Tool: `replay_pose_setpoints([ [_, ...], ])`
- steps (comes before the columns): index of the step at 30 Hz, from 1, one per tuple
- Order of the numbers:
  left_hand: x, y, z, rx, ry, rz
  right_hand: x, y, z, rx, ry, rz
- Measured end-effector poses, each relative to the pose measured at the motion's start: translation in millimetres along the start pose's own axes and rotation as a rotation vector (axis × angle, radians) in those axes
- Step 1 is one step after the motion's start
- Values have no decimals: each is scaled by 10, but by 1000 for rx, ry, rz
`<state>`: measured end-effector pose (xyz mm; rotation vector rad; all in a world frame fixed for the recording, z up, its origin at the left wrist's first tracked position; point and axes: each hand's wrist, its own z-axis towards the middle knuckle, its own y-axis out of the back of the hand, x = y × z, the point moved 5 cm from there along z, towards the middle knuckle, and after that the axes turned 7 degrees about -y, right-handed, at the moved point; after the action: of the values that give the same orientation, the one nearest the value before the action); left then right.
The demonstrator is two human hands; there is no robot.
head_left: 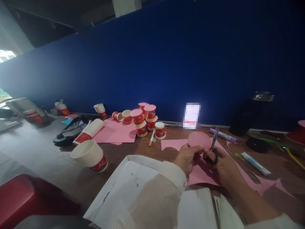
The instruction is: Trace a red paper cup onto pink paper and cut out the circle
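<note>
My left hand (188, 157) pinches the lower edge of a round pink paper disc (199, 140). In my right hand (219, 162) is a pair of scissors (214, 141) with dark handles, its blades pointing up just right of the disc. Under both hands lies a larger pink paper sheet (202, 175) with curved cut-outs along its edge. Left of it, red paper cups (138, 121) are stacked with pink discs on and between them. A single upside-down paper cup (159, 131) stands in front of these, near a white-and-orange pen-like stick (152, 138).
A nested stack of paper cups (89, 156) leans at left, near another cup stack (89, 131) and pink sheets (116, 132). A white cardboard box (133, 178) lies in front. A purple tube (222, 135), a clear tube (255, 163) and a dark bottle (247, 114) are at right, before a blue partition (166, 63).
</note>
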<state>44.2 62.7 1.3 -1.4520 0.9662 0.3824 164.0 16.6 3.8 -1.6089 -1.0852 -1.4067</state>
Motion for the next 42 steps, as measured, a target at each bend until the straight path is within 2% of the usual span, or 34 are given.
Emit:
replay_pose_setpoints([
  [5,-23,94,72,-66,-52,5,-12,-99,-45,85,-116,55],
  [16,-96,191,120,-237,-162,-44,-40,-94,-88,127,-139,-92],
  [20,-76,176,131,-223,-163,-93,-26,-89,-88,124,-110,-165],
  [26,-50,130,128,-126,-157,-93,6,-79,-80,128,-68,-245],
  [33,-69,115,104,-125,-153,-108,125,-131,-177,113,-66,-254],
  [42,-39,127,125,-130,-154,-106,144,-126,-170,136,-39,-291],
])
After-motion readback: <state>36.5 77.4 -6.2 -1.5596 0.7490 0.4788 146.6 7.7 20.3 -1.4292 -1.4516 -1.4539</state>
